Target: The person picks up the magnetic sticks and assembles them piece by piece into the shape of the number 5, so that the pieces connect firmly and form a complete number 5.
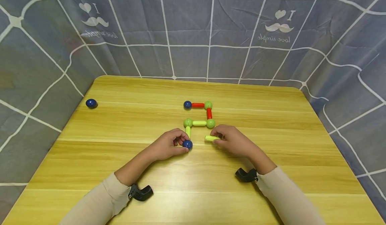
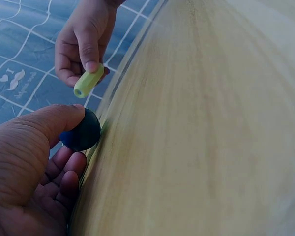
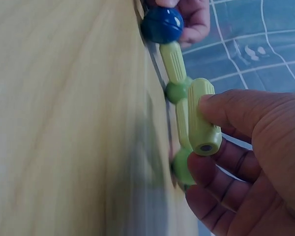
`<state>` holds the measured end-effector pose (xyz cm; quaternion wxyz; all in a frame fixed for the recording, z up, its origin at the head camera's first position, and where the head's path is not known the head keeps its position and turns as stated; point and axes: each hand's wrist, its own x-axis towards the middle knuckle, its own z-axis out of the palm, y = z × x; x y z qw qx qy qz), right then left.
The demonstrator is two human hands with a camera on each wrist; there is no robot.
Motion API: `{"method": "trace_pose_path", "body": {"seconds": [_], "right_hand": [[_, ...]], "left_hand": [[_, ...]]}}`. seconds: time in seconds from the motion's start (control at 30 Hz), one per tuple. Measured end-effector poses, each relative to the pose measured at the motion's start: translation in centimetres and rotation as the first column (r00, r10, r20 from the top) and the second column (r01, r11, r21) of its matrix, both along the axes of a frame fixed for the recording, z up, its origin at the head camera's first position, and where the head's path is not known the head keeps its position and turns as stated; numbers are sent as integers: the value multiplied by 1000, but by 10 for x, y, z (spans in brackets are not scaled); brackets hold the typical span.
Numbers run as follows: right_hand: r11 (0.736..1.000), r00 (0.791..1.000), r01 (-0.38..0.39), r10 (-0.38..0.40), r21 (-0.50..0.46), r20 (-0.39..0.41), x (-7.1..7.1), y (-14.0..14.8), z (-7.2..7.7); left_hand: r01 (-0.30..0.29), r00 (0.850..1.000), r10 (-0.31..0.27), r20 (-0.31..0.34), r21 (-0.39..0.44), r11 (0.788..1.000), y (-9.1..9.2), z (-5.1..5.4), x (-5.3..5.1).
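On the table lies a zigzag chain of balls and rods: a blue ball (image 1: pixel 187 104), a red rod (image 1: pixel 198 105), a green ball (image 1: pixel 208 105), a second red rod (image 1: pixel 209 113), two more green balls and two yellow-green rods. At its near end my left hand (image 1: pixel 169 145) pinches another blue ball (image 1: pixel 187 144) between thumb and fingers, touching the rod (image 1: pixel 188 132). A loose yellow-green rod (image 1: pixel 212 138) is pinched in my right hand (image 1: pixel 233 141), just right of that ball and apart from it. The right wrist view shows a round metallic spot on this rod's end (image 3: pixel 206 147).
A separate blue ball (image 1: pixel 91 103) sits near the left edge of the wooden table (image 1: pixel 135 101). A grey curtain with white lines (image 1: pixel 187 24) hangs behind the table and at both sides. Black wrist devices (image 1: pixel 141 193) are on both sleeves.
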<state>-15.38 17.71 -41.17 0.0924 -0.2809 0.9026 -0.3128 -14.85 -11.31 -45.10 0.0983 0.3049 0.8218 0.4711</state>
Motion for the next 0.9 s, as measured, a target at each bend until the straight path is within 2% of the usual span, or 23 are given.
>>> {"method": "trace_pose_path", "body": {"seconds": [0.47,0.9], "right_hand": [[990,990,-138,138,-3,-11,2,-24,-9],[985,985,-173,173,-8,-24,2,-30,-12]], "left_hand": [[-1,1000,1,4,13,1000,-1,-2,-1],[0,1000,-1,11,34,999,0,-1,-1]]}}
